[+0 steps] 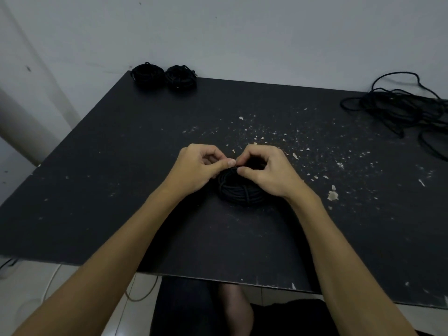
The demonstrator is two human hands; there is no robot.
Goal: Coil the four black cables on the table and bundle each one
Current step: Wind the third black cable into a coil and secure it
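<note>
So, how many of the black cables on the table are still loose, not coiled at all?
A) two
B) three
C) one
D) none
C: only one loose cable sprawls at the far right of the table. Two finished coils sit at the far left edge, and a third coil lies under the left hand and right hand.

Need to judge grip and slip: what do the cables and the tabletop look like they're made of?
Coil under the hands: matte black, probably rubber or PVC jacket; it bends without kinks and shows no shine. Loose cable: same look. Table: black painted or laminated board, apparently, with pale chips and flecks across its surface.
</note>
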